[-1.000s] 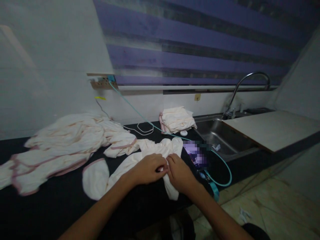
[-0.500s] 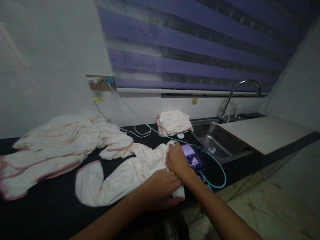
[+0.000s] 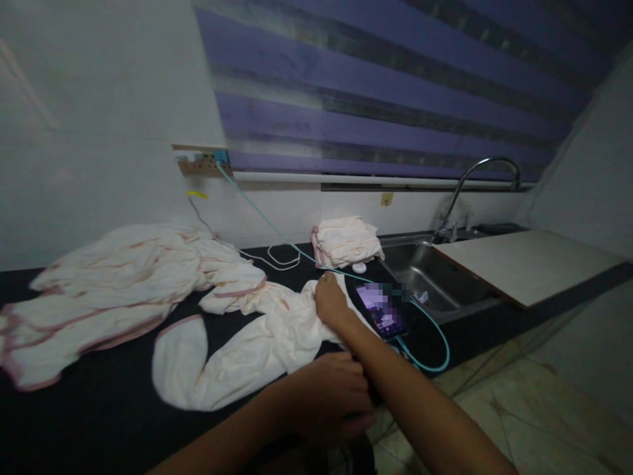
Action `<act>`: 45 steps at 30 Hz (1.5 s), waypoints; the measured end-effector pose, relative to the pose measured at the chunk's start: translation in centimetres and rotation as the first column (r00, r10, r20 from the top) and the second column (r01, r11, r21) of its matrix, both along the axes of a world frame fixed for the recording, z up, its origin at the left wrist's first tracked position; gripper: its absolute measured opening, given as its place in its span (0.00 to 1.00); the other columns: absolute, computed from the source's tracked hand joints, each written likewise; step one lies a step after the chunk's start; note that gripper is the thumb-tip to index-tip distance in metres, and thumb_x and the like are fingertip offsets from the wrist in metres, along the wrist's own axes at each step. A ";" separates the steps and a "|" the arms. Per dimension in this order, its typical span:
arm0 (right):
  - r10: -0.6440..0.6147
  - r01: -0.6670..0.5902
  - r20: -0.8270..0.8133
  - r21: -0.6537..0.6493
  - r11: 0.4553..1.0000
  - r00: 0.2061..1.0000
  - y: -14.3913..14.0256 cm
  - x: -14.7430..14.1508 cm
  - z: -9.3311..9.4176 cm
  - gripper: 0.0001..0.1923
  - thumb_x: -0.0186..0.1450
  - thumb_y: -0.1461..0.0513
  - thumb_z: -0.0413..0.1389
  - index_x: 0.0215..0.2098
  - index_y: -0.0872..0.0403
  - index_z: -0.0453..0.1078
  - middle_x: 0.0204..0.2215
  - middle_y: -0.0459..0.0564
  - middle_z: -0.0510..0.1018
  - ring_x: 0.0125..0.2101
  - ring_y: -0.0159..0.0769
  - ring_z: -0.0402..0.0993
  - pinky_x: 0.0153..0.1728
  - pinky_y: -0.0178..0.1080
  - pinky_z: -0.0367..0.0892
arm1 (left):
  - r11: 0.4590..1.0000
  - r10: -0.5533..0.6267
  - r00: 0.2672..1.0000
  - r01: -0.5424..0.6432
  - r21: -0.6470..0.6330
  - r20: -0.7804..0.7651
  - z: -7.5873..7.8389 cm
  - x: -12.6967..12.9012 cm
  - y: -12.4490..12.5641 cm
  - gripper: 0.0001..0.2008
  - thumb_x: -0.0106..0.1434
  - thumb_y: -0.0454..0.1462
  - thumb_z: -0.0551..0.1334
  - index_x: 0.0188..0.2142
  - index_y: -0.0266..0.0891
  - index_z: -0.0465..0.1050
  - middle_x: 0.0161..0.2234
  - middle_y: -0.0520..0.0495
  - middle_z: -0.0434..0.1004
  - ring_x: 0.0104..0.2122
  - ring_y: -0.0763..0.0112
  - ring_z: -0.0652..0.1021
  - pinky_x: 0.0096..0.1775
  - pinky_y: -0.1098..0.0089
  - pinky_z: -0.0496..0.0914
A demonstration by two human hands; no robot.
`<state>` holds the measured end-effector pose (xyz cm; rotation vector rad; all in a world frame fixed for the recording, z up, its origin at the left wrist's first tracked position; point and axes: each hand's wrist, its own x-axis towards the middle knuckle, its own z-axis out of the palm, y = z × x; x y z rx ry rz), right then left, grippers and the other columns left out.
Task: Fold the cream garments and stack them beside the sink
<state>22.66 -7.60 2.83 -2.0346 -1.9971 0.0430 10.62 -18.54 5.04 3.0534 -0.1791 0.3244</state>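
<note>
Since half a second ago the right hand (image 3: 330,302) has slid leftward along the far edge of the cream cloth (image 3: 257,343), away from the phone (image 3: 380,310), and the left hand (image 3: 330,396) has drawn back toward the near edge of the worktop (image 3: 99,422). The right hand is closed, pinching the cloth's far end; the left hand lies curled at the cloth's near corner, and whether it grips the fabric cannot be told, since the right forearm crosses over it.

One cloth lies spread under the hands, stretching left to a rounded end. One phone with a lit screen sits just right of the right hand, with one teal cable (image 3: 435,343) looping from it. Farther back stand one folded stack of cloths (image 3: 346,241), one small white round object (image 3: 359,268) and a white cord (image 3: 281,256). One large heap of unfolded cloths (image 3: 113,290) fills the left.

The worktop is black; a steel sink (image 3: 430,277) with one curved tap (image 3: 475,185) lies at the right, half covered by a pale board (image 3: 524,260). A purple striped blind (image 3: 386,99) hangs on the white wall behind.
</note>
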 end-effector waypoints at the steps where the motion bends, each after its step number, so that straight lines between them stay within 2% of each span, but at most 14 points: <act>1: 0.026 -0.025 -0.033 0.040 0.999 0.999 -0.1 0.2 -0.4 0.21 0.71 0.69 0.48 0.61 0.65 0.67 0.64 0.70 0.68 0.63 0.46 0.66 0.60 0.43 0.63 | 0.997 0.069 0.998 -0.069 -0.021 -0.009 0.4 -0.3 0.4 0.14 0.70 0.44 0.60 0.29 0.42 0.74 0.29 0.50 0.80 0.32 0.66 0.77 0.36 0.64 0.65; 5: 0.061 -0.027 -0.157 0.210 0.977 0.986 -0.7 1.3 -2.1 0.18 0.71 0.70 0.46 0.57 0.63 0.68 0.54 0.64 0.75 0.54 0.45 0.71 0.56 0.42 0.66 | 0.899 0.386 0.908 -0.410 -0.153 -0.164 1.9 -1.9 2.8 0.22 0.71 0.48 0.57 0.24 0.40 0.73 0.21 0.50 0.75 0.21 0.72 0.69 0.28 0.68 0.56; 11: 0.024 0.017 -0.157 0.256 0.967 0.987 -0.9 2.2 -3.2 0.15 0.72 0.68 0.46 0.51 0.60 0.71 0.49 0.62 0.78 0.52 0.46 0.72 0.56 0.43 0.65 | 0.718 0.618 0.689 -0.691 -0.084 -0.378 1.6 -2.7 5.1 0.24 0.71 0.51 0.54 0.29 0.39 0.79 0.28 0.42 0.81 0.27 0.64 0.76 0.33 0.66 0.65; 15: -0.097 0.135 -0.183 0.210 0.968 0.978 -0.1 1.4 -2.8 0.16 0.71 0.67 0.48 0.52 0.63 0.71 0.49 0.66 0.78 0.54 0.49 0.72 0.56 0.45 0.64 | 0.537 0.813 0.515 -0.844 0.006 -0.271 0.9 -3.5 6.2 0.26 0.74 0.49 0.47 0.42 0.37 0.80 0.43 0.34 0.82 0.42 0.50 0.81 0.42 0.56 0.73; 18: -0.176 0.218 -0.240 0.160 0.963 0.955 0.5 0.7 -2.2 0.20 0.70 0.67 0.48 0.57 0.67 0.68 0.52 0.70 0.77 0.55 0.52 0.72 0.57 0.47 0.63 | 0.503 0.857 0.500 -0.864 -0.005 -0.122 -0.1 -4.4 7.7 0.23 0.75 0.43 0.44 0.54 0.39 0.74 0.55 0.33 0.75 0.52 0.50 0.78 0.47 0.55 0.74; 22: -0.144 0.193 -0.311 0.131 0.973 0.939 0.7 0.8 -1.7 0.23 0.71 0.69 0.43 0.60 0.64 0.68 0.53 0.66 0.78 0.57 0.47 0.72 0.57 0.41 0.63 | 0.478 0.871 0.486 -0.872 -0.111 -0.066 -1.7 -4.3 8.8 0.22 0.75 0.45 0.45 0.57 0.40 0.70 0.58 0.32 0.70 0.48 0.51 0.80 0.44 0.55 0.74; 25: -0.182 0.246 -0.377 0.130 0.960 0.908 0.5 1.1 -1.7 0.25 0.72 0.69 0.39 0.63 0.61 0.65 0.55 0.62 0.78 0.57 0.43 0.73 0.55 0.38 0.64 | 0.507 0.840 0.543 -0.791 -0.342 -0.011 -2.2 -3.1 8.4 0.23 0.75 0.51 0.48 0.49 0.38 0.71 0.46 0.37 0.76 0.43 0.55 0.80 0.45 0.56 0.74; 27: -0.208 0.307 -0.476 0.138 0.942 0.854 0.4 1.1 -1.8 0.26 0.73 0.68 0.37 0.64 0.59 0.63 0.55 0.61 0.79 0.55 0.43 0.74 0.52 0.39 0.66 | 0.465 0.814 0.581 -0.675 -0.573 -0.024 -2.3 -2.1 7.8 0.24 0.74 0.55 0.48 0.46 0.39 0.70 0.35 0.45 0.76 0.36 0.59 0.79 0.44 0.58 0.74; 29: -0.190 0.350 -0.602 0.160 0.923 0.776 0.4 1.0 -1.9 0.26 0.73 0.67 0.36 0.64 0.57 0.63 0.53 0.60 0.80 0.54 0.44 0.76 0.51 0.40 0.67 | 0.324 0.789 0.609 -0.515 -0.793 -0.073 -2.4 -1.0 7.4 0.24 0.74 0.56 0.48 0.49 0.40 0.69 0.34 0.46 0.77 0.35 0.61 0.79 0.43 0.59 0.75; 32: -0.136 0.388 -0.747 0.174 0.905 0.651 0.4 0.7 -1.9 0.23 0.74 0.64 0.37 0.62 0.56 0.64 0.51 0.59 0.81 0.53 0.44 0.77 0.51 0.39 0.67 | 0.058 0.761 0.642 -0.215 -0.975 -0.097 -2.8 0.4 7.0 0.26 0.70 0.58 0.55 0.56 0.43 0.67 0.52 0.40 0.78 0.49 0.57 0.80 0.47 0.58 0.78; 34: -0.141 0.400 -0.782 0.147 0.905 0.607 0.4 0.7 -1.7 0.22 0.74 0.63 0.38 0.60 0.55 0.64 0.52 0.59 0.80 0.53 0.43 0.76 0.52 0.38 0.67 | -0.022 0.762 0.646 -0.042 -0.999 -0.044 -3.1 1.0 7.0 0.28 0.68 0.56 0.60 0.60 0.45 0.66 0.63 0.40 0.70 0.60 0.55 0.74 0.56 0.56 0.75; 37: -0.159 0.379 -0.774 0.110 0.919 0.612 0.3 0.8 -1.5 0.22 0.74 0.63 0.37 0.61 0.56 0.63 0.52 0.59 0.80 0.53 0.42 0.76 0.51 0.38 0.67 | -0.072 0.757 0.653 0.111 -0.991 0.018 -3.2 1.0 7.2 0.32 0.65 0.51 0.66 0.64 0.48 0.62 0.68 0.42 0.65 0.64 0.56 0.70 0.61 0.56 0.70; 41: -0.146 0.346 -0.730 0.130 0.929 0.667 0.5 0.5 -1.4 0.21 0.75 0.63 0.37 0.60 0.56 0.63 0.51 0.59 0.81 0.53 0.42 0.77 0.51 0.37 0.67 | -0.170 0.744 0.668 0.179 -0.969 -0.008 -2.6 0.0 7.0 0.36 0.61 0.42 0.71 0.66 0.48 0.59 0.66 0.41 0.68 0.56 0.56 0.78 0.51 0.58 0.79; 45: -0.085 0.222 -0.606 0.155 0.963 0.791 0.6 0.0 -1.5 0.18 0.76 0.64 0.41 0.60 0.57 0.62 0.53 0.60 0.80 0.53 0.40 0.77 0.51 0.36 0.66 | -0.254 0.771 0.632 0.197 -0.947 -0.076 -1.2 -1.4 5.5 0.40 0.56 0.33 0.72 0.65 0.51 0.61 0.64 0.43 0.71 0.50 0.59 0.82 0.44 0.61 0.82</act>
